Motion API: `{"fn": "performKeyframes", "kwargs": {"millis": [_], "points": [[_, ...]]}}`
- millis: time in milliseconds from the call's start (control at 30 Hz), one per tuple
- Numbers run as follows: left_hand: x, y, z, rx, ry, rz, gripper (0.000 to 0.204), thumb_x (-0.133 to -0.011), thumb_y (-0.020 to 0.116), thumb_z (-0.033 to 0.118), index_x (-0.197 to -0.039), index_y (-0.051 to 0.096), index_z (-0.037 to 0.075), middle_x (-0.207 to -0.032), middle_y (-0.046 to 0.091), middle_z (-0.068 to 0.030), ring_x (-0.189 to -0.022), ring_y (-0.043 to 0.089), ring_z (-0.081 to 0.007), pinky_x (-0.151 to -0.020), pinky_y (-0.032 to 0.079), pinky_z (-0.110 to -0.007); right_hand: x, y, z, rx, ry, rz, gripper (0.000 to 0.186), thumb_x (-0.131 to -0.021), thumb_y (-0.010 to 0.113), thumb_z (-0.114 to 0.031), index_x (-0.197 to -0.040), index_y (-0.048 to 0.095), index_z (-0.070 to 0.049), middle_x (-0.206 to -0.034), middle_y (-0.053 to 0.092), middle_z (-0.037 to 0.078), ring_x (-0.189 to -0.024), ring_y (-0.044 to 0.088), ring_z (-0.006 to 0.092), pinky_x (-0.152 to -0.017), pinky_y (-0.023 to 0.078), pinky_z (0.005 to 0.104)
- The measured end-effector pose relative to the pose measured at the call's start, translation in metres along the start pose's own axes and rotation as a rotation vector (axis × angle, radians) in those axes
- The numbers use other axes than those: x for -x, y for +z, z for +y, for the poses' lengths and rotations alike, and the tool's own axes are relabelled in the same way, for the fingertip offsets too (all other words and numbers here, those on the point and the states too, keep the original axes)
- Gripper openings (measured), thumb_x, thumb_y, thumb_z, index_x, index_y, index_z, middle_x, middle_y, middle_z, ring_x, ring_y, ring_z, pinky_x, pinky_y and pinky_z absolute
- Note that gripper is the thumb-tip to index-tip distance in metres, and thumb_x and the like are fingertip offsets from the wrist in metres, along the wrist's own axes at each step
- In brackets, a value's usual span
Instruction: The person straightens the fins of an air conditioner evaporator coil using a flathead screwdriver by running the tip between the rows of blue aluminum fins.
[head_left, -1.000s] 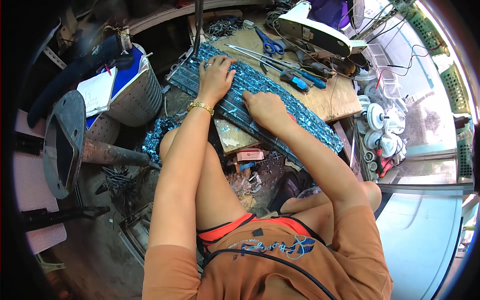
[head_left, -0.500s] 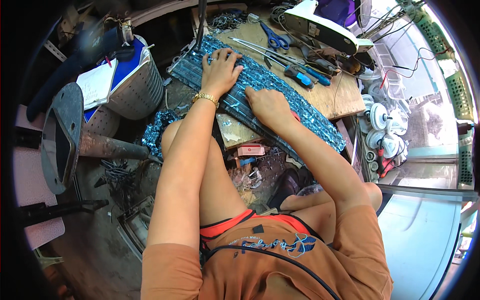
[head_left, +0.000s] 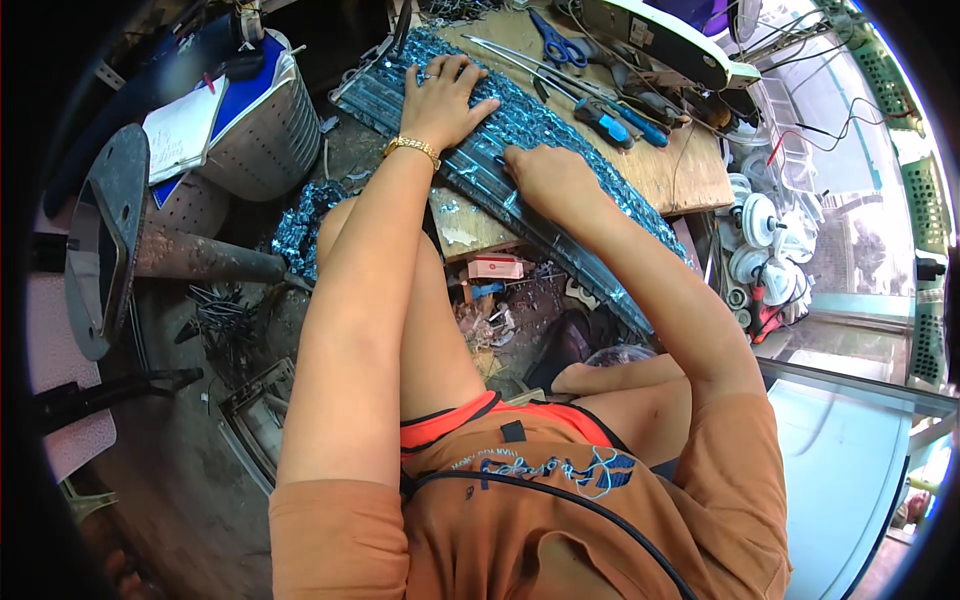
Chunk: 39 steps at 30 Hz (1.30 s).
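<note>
Resting on the blue metal panel [head_left: 530,118], my left hand [head_left: 445,105] has its fingers spread apart, a ring on one of them, and presses down without closing around anything. My right hand [head_left: 560,185] sits nearer the panel's close edge, its fingers curled together against the surface; from my head view I cannot tell whether they pinch something. A gold bracelet [head_left: 412,148] circles my left wrist.

I see the panel lying at a slant, its far end at the upper left and its near end running down to the right under my right forearm. Its far side is rough and crinkled, while the strip nearest me looks smoother and ridged. Part of it lies across a wooden board [head_left: 695,170], and its lower edge overhangs the near side.

On the board beyond the panel, I have blue scissors [head_left: 558,46] and a screwdriver [head_left: 604,127] with a black and blue handle. Left of my arm, a notebook [head_left: 183,130] lies by a grey bucket [head_left: 262,118]. White round parts [head_left: 757,220] are heaped at the right.
</note>
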<state>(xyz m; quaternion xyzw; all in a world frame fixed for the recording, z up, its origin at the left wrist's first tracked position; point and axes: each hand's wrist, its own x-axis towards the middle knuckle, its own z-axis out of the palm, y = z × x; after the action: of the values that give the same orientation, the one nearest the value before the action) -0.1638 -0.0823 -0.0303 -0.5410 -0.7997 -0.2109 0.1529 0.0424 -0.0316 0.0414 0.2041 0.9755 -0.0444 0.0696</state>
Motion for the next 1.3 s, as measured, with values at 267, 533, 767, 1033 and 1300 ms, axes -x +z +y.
{"fn": "performKeyframes", "kwargs": {"millis": [267,533,767,1033,1300], "points": [[0.000,-0.002,0.000,-0.027,-0.006,-0.028,0.059,-0.101,0.062,0.064,-0.144,0.066,0.024,-0.155,0.056,-0.0040,-0.151,0.045,-0.0268,-0.122,0.029,-0.059,0.020,-0.003,0.007,0.002,0.041,-0.060,0.026,-0.103,0.057,-0.023,-0.115,0.075,-0.010,-0.102,0.079,0.022,-0.094,0.078,0.0425,-0.082,0.062,0.0543],[-0.002,0.001,0.003,-0.036,-0.014,-0.028,0.058,-0.101,0.062,0.063,-0.144,0.065,0.025,-0.155,0.056,-0.0025,-0.151,0.044,-0.0261,-0.123,0.029,-0.059,0.040,0.005,0.025,-0.006,0.063,-0.052,0.026,-0.105,0.058,-0.029,-0.111,0.073,-0.009,-0.095,0.077,0.024,-0.090,0.076,0.0455,-0.079,0.059,0.0578],[0.002,0.004,-0.003,-0.027,-0.015,0.008,0.057,-0.098,0.065,0.063,-0.141,0.067,0.025,-0.153,0.058,-0.0019,-0.151,0.043,-0.0248,-0.123,0.027,-0.061,0.040,0.007,0.025,-0.042,0.053,-0.058,0.029,-0.107,0.058,-0.035,-0.112,0.071,-0.009,-0.094,0.076,0.025,-0.092,0.074,0.0468,-0.080,0.056,0.0603],[0.001,0.000,0.005,-0.083,-0.034,-0.049,0.058,-0.101,0.061,0.062,-0.146,0.063,0.025,-0.157,0.053,-0.0030,-0.153,0.041,-0.0263,-0.124,0.027,-0.060,0.054,0.003,0.055,-0.106,0.116,-0.017,0.030,-0.109,0.056,-0.037,-0.119,0.071,-0.012,-0.100,0.077,0.023,-0.096,0.073,0.0467,-0.083,0.057,0.0592],[-0.001,0.003,0.004,-0.048,0.005,-0.017,0.060,-0.100,0.062,0.065,-0.145,0.063,0.025,-0.153,0.055,-0.0028,-0.152,0.043,-0.0267,-0.124,0.027,-0.064,0.048,0.005,0.035,-0.077,0.106,-0.025,0.030,-0.109,0.056,-0.038,-0.114,0.072,-0.014,-0.094,0.077,0.022,-0.091,0.074,0.0457,-0.079,0.057,0.0600]]}}
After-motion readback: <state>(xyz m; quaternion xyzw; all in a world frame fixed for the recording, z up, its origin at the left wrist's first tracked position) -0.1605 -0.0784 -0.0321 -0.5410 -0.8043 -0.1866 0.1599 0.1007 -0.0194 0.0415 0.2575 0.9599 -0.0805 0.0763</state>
